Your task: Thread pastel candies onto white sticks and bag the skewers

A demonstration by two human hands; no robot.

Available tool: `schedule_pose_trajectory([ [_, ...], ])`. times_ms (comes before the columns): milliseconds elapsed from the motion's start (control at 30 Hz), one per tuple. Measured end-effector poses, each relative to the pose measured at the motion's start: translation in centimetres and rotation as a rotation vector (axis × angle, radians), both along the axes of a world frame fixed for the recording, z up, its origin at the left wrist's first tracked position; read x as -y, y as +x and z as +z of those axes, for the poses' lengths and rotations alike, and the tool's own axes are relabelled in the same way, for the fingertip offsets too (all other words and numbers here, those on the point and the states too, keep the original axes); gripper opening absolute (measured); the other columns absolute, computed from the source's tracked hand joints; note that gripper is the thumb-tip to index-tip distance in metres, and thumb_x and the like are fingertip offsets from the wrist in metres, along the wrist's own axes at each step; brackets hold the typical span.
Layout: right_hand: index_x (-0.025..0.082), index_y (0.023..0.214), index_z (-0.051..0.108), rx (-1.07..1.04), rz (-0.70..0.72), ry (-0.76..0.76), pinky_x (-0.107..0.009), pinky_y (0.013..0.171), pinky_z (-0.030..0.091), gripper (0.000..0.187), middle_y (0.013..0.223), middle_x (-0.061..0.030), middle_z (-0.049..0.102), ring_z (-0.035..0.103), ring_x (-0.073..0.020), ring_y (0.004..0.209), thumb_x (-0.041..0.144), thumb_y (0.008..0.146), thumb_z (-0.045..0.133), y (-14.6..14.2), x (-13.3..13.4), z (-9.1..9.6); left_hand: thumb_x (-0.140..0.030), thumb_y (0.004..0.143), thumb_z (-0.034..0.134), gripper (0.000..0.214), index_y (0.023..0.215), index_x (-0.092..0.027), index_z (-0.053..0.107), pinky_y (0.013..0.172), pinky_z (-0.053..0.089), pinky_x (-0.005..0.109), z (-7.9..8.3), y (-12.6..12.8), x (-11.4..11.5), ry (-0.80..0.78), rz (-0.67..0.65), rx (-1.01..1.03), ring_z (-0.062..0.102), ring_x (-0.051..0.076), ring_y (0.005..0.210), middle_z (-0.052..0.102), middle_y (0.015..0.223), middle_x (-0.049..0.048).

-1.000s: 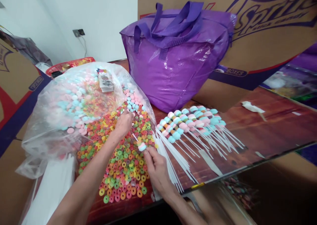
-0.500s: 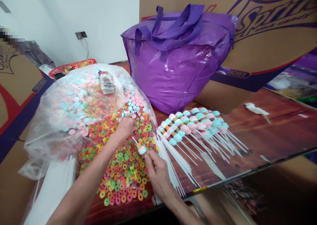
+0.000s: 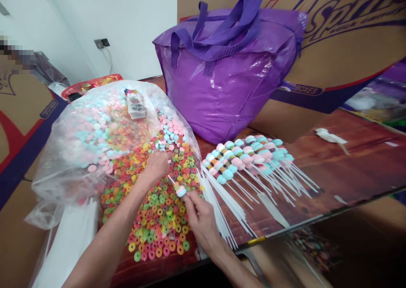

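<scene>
My right hand (image 3: 203, 216) pinches a candy skewer (image 3: 180, 190) between thumb and fingers. A few sweets, blue and pink among them, are threaded on it, and its white stick tip points up and left. My left hand (image 3: 157, 164) is over the pile of gummy rings (image 3: 158, 220), fingers bent together near the pink and blue marshmallows (image 3: 171, 129); whatever the fingertips hold is hidden. Bare white sticks (image 3: 222, 207) lie right of the rings. Beyond them, finished-looking skewers (image 3: 247, 157) of marshmallows and gummies lie in a row.
A clear plastic bag (image 3: 63, 135) of sweets with a stack of small labels (image 3: 135, 104) on it stands left. A purple bag (image 3: 222, 80) is behind, before a large cardboard box (image 3: 333, 68). White sticks (image 3: 69, 241) fill the lower left; a red basket (image 3: 108, 80) sits behind.
My left hand has shifted slightly left and its fingers point more to the right over the sweets. The right hand keeps the skewer, almost still. The view has tilted slightly.
</scene>
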State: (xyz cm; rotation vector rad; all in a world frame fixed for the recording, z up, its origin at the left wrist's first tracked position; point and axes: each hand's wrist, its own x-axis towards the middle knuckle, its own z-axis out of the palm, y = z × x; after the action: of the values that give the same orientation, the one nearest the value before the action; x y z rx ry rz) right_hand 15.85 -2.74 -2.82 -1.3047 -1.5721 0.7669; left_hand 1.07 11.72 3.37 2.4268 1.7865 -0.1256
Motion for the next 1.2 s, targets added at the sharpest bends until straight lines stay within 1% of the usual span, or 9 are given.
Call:
schedule_pose_trajectory([
  [100,0.022,0.075,0.051,0.012,-0.005,0.023,-0.024,0.049,0.03,0.026,0.061,0.0038,0.046,0.042,-0.0116,0.052,0.024,0.099,0.042,0.0,0.0,-0.1,-0.016,0.082,0.055,0.021,0.089,-0.022,0.074,0.077,0.046,0.03,-0.8,-0.2,-0.2,0.002,0.128,0.168,0.066,0.024,0.088,0.073,0.086,0.0081],
  [167,0.022,0.075,0.051,0.018,-0.007,0.033,-0.024,0.049,0.03,0.025,0.06,0.004,0.046,0.041,-0.0118,0.051,0.024,0.099,0.043,0.0,0.0,-0.1,-0.018,0.083,0.054,0.022,0.092,-0.022,0.074,0.077,0.046,0.029,-1.4,-0.5,-0.1,0.033,0.194,0.265,0.066,0.022,0.087,0.075,0.09,0.0069],
  [367,0.021,0.076,0.051,0.036,-0.002,0.045,-0.024,0.05,0.031,0.025,0.059,0.0045,0.043,0.043,-0.0115,0.051,0.023,0.099,0.043,-0.1,-0.1,-0.1,-0.018,0.089,0.047,0.034,0.109,-0.018,0.073,0.083,0.048,0.029,-1.9,-1.4,-0.9,0.134,0.219,0.517,0.066,0.021,0.091,0.074,0.101,0.0088],
  [533,0.021,0.075,0.049,0.057,0.001,0.038,-0.024,0.051,0.031,0.026,0.06,0.0045,0.042,0.042,-0.0115,0.051,0.023,0.1,0.041,-0.1,-0.1,-0.3,-0.01,0.088,0.044,0.044,0.126,-0.017,0.066,0.088,0.047,0.03,-1.9,-1.1,-3.9,0.076,0.085,0.343,0.064,0.023,0.101,0.071,0.108,0.0103],
  [633,0.021,0.078,0.051,0.065,0.005,0.035,-0.024,0.051,0.031,0.025,0.06,0.0041,0.044,0.042,-0.0117,0.051,0.023,0.1,0.041,-0.1,-0.1,-0.5,-0.004,0.085,0.044,0.043,0.116,-0.019,0.071,0.088,0.047,0.03,-2.4,-0.1,-4.9,0.045,0.05,0.238,0.063,0.023,0.099,0.067,0.107,0.0111],
  [767,0.021,0.08,0.053,0.068,0.006,0.034,-0.024,0.052,0.032,0.023,0.061,0.0037,0.047,0.045,-0.0118,0.052,0.022,0.1,0.041,-0.1,0.0,-0.5,-0.002,0.086,0.04,0.046,0.117,-0.019,0.068,0.084,0.048,0.031,-3.0,1.1,-4.6,0.048,0.068,0.194,0.062,0.023,0.097,0.059,0.114,0.0132],
  [933,0.021,0.078,0.052,0.061,0.001,0.048,-0.024,0.053,0.032,0.025,0.061,0.0034,0.048,0.046,-0.0118,0.053,0.022,0.1,0.041,-0.2,0.0,-0.3,-0.009,0.092,0.037,0.041,0.121,-0.02,0.064,0.085,0.049,0.035,-3.3,1.2,-3.3,0.084,0.053,0.171,0.059,0.025,0.104,0.051,0.12,0.0142],
  [1067,0.021,0.076,0.051,0.051,0.001,0.042,-0.025,0.052,0.03,0.026,0.061,0.0038,0.046,0.044,-0.0115,0.053,0.022,0.1,0.041,-0.2,0.0,-0.3,-0.013,0.093,0.038,0.035,0.115,-0.018,0.064,0.088,0.049,0.039,-3.9,0.7,-3.1,0.126,-0.033,0.245,0.058,0.027,0.102,0.056,0.111,0.0141],
  [1200,0.021,0.077,0.052,-0.014,-0.003,0.024,-0.024,0.053,0.03,0.025,0.062,0.0038,0.046,0.043,-0.0113,0.055,0.024,0.099,0.042,-0.2,0.0,-0.2,-0.015,0.089,0.048,0.022,0.102,-0.018,0.066,0.086,0.048,0.036,-3.8,0.2,-3.0,0.182,0.057,0.562,0.06,0.021,0.088,0.061,0.097,0.0089],
])
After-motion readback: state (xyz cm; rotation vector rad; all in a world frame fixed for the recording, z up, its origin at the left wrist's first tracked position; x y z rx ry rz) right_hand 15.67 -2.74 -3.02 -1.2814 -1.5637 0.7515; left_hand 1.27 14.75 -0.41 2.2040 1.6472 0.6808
